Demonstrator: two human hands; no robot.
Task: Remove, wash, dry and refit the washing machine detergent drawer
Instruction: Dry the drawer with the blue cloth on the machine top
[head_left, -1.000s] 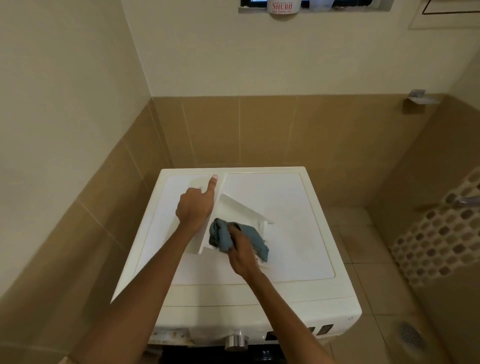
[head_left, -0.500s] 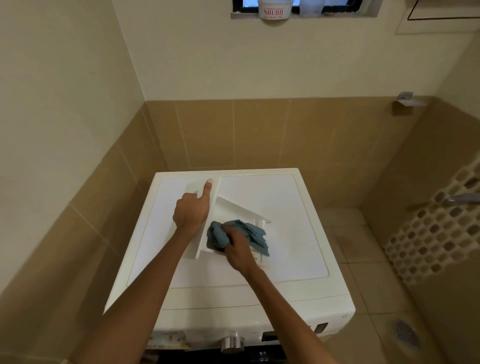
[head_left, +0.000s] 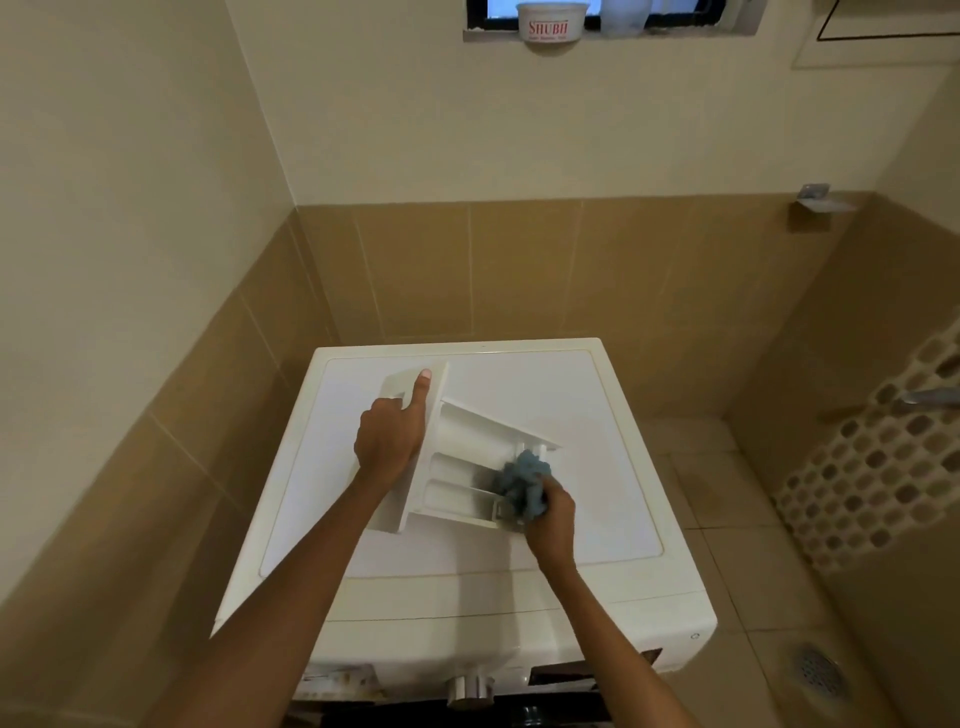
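The white detergent drawer (head_left: 457, 467) lies on top of the white washing machine (head_left: 571, 571), its compartments facing up and its front panel to the left. My left hand (head_left: 389, 436) grips that front panel, the index finger stretched along it. My right hand (head_left: 550, 514) is shut on a bunched blue-grey cloth (head_left: 524, 480) and presses it against the drawer's right rear end. The cloth hides that end of the drawer.
Tiled walls close in behind and to the left of the machine. A white tub (head_left: 551, 20) sits on the window ledge above. To the right lie floor tiles, a floor drain (head_left: 821, 670) and a tap (head_left: 930, 397) on a mosaic wall.
My right hand has slid the cloth from the drawer's front-middle compartments to its right rear end, uncovering the compartments. My left hand stays on the front panel.
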